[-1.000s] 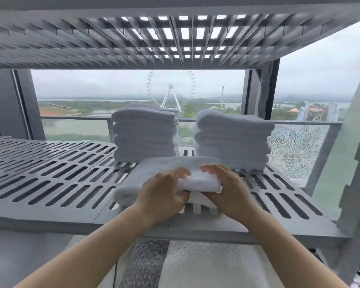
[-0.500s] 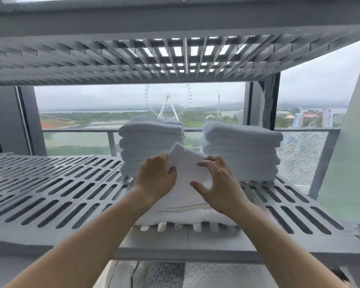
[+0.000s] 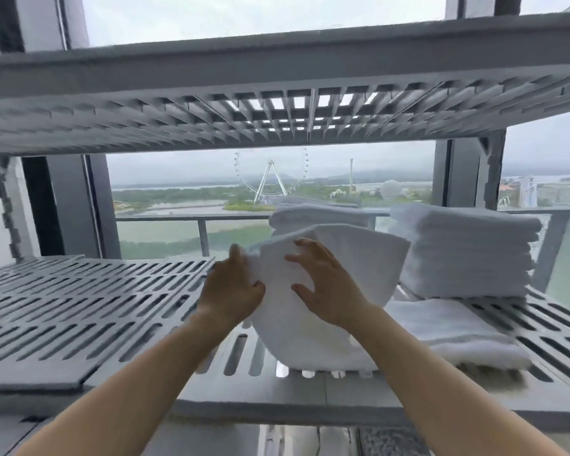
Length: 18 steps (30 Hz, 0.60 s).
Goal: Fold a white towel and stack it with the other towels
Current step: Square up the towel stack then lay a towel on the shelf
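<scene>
A folded white towel (image 3: 352, 274) is lifted off the grey slatted shelf (image 3: 89, 311), its far end raised and its near end drooping to the shelf. My left hand (image 3: 232, 291) grips its left edge. My right hand (image 3: 323, 287) presses flat on its near face, fingers spread. Behind it stands one stack of folded white towels (image 3: 320, 215), mostly hidden by the lifted towel. A second stack (image 3: 464, 251) stands to the right. Another white towel (image 3: 454, 334) lies flat on the shelf in front of the right stack.
An upper slatted shelf (image 3: 277, 110) hangs close above the stacks. Grey shelf posts (image 3: 464, 176) stand at the back right and back left. Behind the shelf is a window with a railing. The left part of the shelf holds nothing.
The towel has gone from lying on the shelf to being raised and tilted up toward the left stack. Both hands rose with it, and the view shifted left.
</scene>
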{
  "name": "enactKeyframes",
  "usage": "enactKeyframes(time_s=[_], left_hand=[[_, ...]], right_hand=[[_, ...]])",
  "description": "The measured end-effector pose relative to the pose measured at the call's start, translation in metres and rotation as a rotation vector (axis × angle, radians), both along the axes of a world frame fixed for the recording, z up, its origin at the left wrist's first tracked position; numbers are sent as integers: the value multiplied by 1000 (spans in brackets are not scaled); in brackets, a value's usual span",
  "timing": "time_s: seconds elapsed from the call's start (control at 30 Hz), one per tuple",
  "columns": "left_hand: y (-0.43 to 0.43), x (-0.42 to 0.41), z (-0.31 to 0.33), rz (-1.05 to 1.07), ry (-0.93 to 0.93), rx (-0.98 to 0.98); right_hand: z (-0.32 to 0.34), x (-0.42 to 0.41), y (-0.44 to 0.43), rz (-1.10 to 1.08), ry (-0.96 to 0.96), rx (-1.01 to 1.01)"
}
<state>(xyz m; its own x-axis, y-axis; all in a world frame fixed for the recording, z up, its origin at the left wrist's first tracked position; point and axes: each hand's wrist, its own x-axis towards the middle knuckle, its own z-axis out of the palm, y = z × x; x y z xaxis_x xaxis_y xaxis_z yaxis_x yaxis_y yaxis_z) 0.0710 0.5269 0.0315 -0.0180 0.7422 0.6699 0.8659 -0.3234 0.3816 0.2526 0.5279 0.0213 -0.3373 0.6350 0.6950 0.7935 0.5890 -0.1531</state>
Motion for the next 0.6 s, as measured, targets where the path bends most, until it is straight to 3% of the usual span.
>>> enactKeyframes(time_s=[0.33,0.6], left_hand=[[7,-60,-30,-62,96,-261],[8,-60,-33,-121,144,-232]], right_hand=[[-26,-71,0,23,-90,20],[-22,-80,-33,73,-52,44]])
